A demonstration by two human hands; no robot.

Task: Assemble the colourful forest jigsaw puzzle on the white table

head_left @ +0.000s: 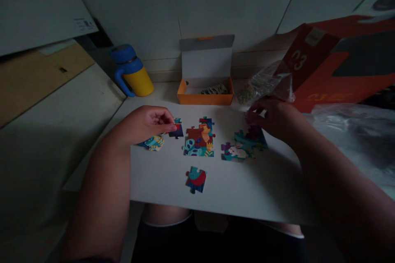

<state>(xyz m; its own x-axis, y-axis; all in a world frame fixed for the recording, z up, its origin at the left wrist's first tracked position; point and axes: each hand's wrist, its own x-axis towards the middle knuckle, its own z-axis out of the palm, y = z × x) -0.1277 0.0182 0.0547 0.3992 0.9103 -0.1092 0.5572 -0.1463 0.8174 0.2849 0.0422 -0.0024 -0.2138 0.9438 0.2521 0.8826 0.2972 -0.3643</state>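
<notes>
My left hand [154, 121] is closed in a pinch at the edge of a dark blue and red puzzle piece [176, 132]. Below that hand lie yellow-and-teal puzzle pieces [155, 143], partly covered by it. At the right, my right hand [274, 117] has its fingers bent around a small purple puzzle piece [251, 118], dim and partly hidden. A joined section with a brown animal [199, 137] lies mid-table. Right of it is another joined section with a white rabbit [238, 151]. A single red-and-teal puzzle piece [196, 177] rests nearer the front edge.
An open orange box [205, 99] with pieces inside stands at the back of the white table [166, 185]. Left of it is a blue-and-yellow jug [138, 78]. A clear plastic bag [265, 84] and a large red-orange box [321, 70] stand at the right.
</notes>
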